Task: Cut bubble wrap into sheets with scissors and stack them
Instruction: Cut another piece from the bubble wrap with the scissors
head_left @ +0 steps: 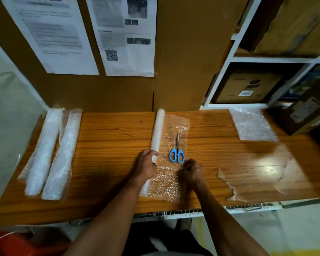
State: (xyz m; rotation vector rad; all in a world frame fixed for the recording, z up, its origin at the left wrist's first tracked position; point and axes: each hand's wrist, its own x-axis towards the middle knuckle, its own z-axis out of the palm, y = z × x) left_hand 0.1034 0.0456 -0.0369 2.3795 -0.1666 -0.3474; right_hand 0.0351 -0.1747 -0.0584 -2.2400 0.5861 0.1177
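A partly unrolled roll of bubble wrap [157, 132] lies across the middle of a wooden table [111, 137], its long axis running from the near edge toward the back wall, with the loose sheet [169, 178] spread flat to the roll's right. A pair of scissors [177, 150] with blue handles rests on that sheet, blades together and pointing away from the person. The left hand [146, 166] grips the roll near its midpoint, the thumb hooked over the top of the tube and the fingers curled against its left side. The right hand [191, 171] sits just below the scissor handles with its fingers drawn together on the sheet's right edge (it appears to pinch the plastic, though the fingertips are in shadow). At the far right of the table a stack of cut sheets [252, 124] lies flat near the back, and nearer the front a piece of clear film [277, 174] lies crumpled at its edges under a bright reflection. Two further rolls [53, 154] lie side by side at the left end of the table. Two printed notices [85, 34] are fixed to the brown board behind, and white shelving [235, 58] at upper right holds cardboard boxes [248, 87].
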